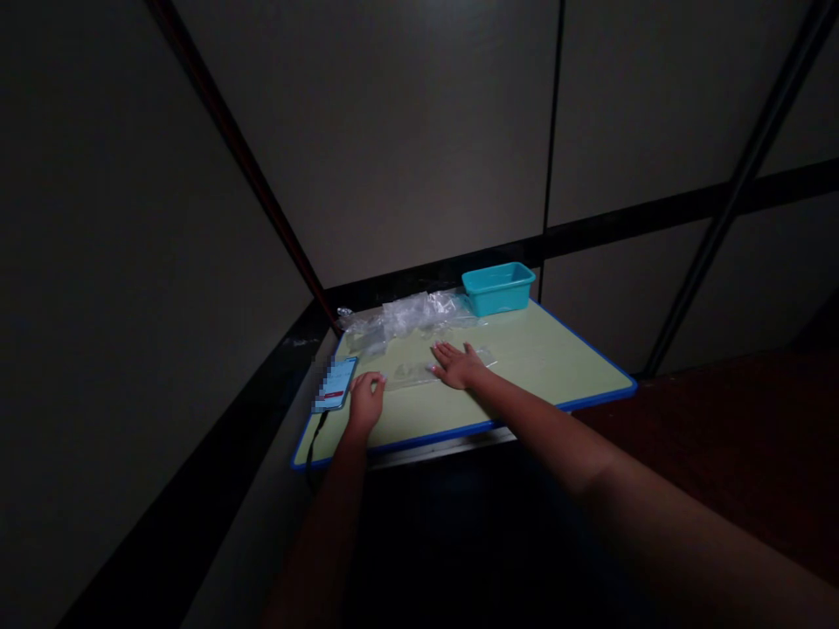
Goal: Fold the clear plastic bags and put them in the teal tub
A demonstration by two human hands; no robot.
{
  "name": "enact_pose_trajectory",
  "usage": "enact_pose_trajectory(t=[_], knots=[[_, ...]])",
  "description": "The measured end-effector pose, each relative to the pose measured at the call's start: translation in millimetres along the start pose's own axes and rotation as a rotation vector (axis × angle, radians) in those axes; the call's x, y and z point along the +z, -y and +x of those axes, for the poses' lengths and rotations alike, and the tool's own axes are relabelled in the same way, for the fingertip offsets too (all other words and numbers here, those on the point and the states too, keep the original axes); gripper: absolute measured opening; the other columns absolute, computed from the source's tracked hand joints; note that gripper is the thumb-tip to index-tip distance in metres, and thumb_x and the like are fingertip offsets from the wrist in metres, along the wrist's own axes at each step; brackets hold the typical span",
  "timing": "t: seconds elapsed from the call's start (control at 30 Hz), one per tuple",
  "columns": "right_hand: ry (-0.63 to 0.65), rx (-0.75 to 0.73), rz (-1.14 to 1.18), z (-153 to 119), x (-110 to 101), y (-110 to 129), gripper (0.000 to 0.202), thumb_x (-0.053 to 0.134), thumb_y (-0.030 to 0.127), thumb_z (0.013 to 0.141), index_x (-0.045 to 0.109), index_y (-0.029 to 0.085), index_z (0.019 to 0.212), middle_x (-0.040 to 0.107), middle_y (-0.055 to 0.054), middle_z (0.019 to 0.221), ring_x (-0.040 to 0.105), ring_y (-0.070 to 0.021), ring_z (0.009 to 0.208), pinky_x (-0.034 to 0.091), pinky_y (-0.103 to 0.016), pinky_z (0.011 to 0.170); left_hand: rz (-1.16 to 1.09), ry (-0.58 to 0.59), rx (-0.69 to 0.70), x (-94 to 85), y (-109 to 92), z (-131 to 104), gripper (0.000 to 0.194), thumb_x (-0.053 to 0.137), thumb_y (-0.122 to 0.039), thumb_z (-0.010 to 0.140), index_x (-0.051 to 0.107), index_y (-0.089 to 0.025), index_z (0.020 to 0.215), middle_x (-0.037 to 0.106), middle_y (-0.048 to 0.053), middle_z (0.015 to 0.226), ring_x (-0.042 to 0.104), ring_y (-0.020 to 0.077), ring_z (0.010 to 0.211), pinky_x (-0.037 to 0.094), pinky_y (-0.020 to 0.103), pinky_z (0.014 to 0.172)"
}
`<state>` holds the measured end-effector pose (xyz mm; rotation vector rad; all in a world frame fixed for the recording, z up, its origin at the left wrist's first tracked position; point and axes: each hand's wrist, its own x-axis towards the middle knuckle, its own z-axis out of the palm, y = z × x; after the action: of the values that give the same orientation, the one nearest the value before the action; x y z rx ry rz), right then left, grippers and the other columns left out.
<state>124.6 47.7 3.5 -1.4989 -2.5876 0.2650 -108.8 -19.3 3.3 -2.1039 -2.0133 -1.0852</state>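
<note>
Open and spread, the right hand (457,367) is being pressed on a clear plastic piece (412,376) on the table (564,367); whether its left end is being pinched by the curled left hand (367,402) cannot be told. Flattening is seemingly being nearly completed here, while crumpled plastic (410,316) behind is being left heaped; part of the piece is being hidden, its edges hardly being seen
</note>
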Motion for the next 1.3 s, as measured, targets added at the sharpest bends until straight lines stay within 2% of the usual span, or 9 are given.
enact_pose_trajectory(t=[0.13, 0.27, 0.33, 0.47, 0.6, 0.8, 1.0, 1.13, 1.3], knots=[[0.012, 0.005, 0.004, 1, 1, 1, 0.071, 0.014, 0.057, 0.090, 0.011, 0.016, 0.148, 0.009, -0.008, 0.153, 0.009, -0.0215, 0.141, 0.003, -0.057, 0.109, 0.077, -0.019, 0.045, -3.0, -22, -14, 0.027, 0.042, -0.031, 0.088, 0.057, -0.015, 0.102, 0.058, 0.016, 0.116, 0.046, 0.0263, 0.119, 0.033, 0.043, 0.103], [-0.001, 0.008, -0.015, 2, 2, 0, 0.062, 0.011, 0.047, 0.093, 0.011, 0.018, 0.148, 0.011, -0.006, 0.153, 0.009, -0.0194, 0.141, 0.004, -0.056, 0.109, 0.103, 0.091, 0.157, 13.1, -63, -30, 0.042, 0.040, -0.036, 0.090, 0.048, -0.016, 0.126, 0.042, 0.012, 0.142, 0.029, 0.0239, 0.135, 0.018, 0.046, 0.112], [-0.006, -0.006, -0.037, 3, 4, -2, 0.059, 0.014, 0.042, 0.094, 0.011, 0.019, 0.148, 0.010, -0.006, 0.154, 0.008, -0.0198, 0.141, 0.005, -0.057, 0.109, 0.123, 0.233, 0.210, 24.3, -87, -32, 0.052, 0.033, -0.039, 0.092, 0.036, -0.013, 0.137, 0.031, 0.013, 0.148, 0.020, 0.0234, 0.139, 0.014, 0.047, 0.113], [0.027, -0.037, -0.084, 7, 9, -8, 0.063, 0.033, 0.039, 0.089, 0.016, 0.022, 0.148, 0.010, -0.005, 0.154, 0.007, -0.0254, 0.141, 0.007, -0.057, 0.109, 0.064, 0.369, 0.185, 40.9, -127, -22, 0.063, 0.020, -0.045, 0.094, 0.017, -0.008, 0.145, 0.015, 0.013, 0.153, 0.010, 0.0219, 0.141, 0.013, 0.045, 0.113], [0.019, -0.022, -0.126, 10, 14, -11, 0.061, 0.034, 0.033, 0.091, 0.019, 0.019, 0.148, 0.009, -0.006, 0.153, 0.006, -0.0273, 0.141, 0.006, -0.052, 0.110, -0.029, 0.432, 0.089, 55.8, -147, -6, 0.067, 0.013, -0.050, 0.093, 0.013, -0.008, 0.146, 0.008, 0.014, 0.154, 0.004, 0.0232, 0.142, 0.015, 0.046, 0.112], [0.075, -0.034, -0.182, 9, 10, -11, 0.061, 0.034, 0.029, 0.090, 0.016, 0.025, 0.148, 0.007, -0.001, 0.154, 0.005, -0.0234, 0.141, 0.009, -0.055, 0.109, -0.043, 0.376, -0.079, 71.3, -142, -2, 0.072, 0.013, -0.051, 0.093, 0.005, -0.003, 0.147, 0.009, 0.018, 0.153, 0.012, 0.0289, 0.140, 0.015, 0.042, 0.112], [0.033, -0.052, -0.171, -3, -1, -4, 0.069, 0.033, 0.036, 0.088, 0.008, 0.014, 0.148, 0.005, -0.007, 0.154, 0.006, -0.0231, 0.141, 0.010, -0.057, 0.108, 0.087, 0.450, -0.069, 60.2, -122, -9, 0.073, 0.009, -0.055, 0.092, 0.011, -0.008, 0.147, 0.022, 0.016, 0.151, 0.017, 0.0266, 0.140, 0.016, 0.046, 0.112], [0.044, -0.015, -0.154, -4, -3, 0, 0.063, 0.020, 0.036, 0.091, 0.007, 0.012, 0.148, 0.007, -0.006, 0.154, 0.007, -0.0192, 0.141, 0.010, -0.056, 0.109, 0.162, 0.513, -0.036, 52.8, -111, -11, 0.073, 0.005, -0.057, 0.091, 0.020, -0.011, 0.146, 0.018, 0.012, 0.152, 0.012, 0.0241, 0.141, 0.014, 0.046, 0.112], [0.033, 0.000, -0.145, 1, 2, 0, 0.062, 0.017, 0.036, 0.092, 0.007, 0.013, 0.148, 0.007, -0.005, 0.154, 0.006, -0.0180, 0.141, 0.009, -0.056, 0.109, 0.235, 0.543, 0.040, 42.7, -94, -15, 0.065, 0.010, -0.055, 0.092, 0.024, -0.021, 0.146, 0.018, 0.010, 0.153, 0.012, 0.0267, 0.141, 0.016, 0.050, 0.110]])
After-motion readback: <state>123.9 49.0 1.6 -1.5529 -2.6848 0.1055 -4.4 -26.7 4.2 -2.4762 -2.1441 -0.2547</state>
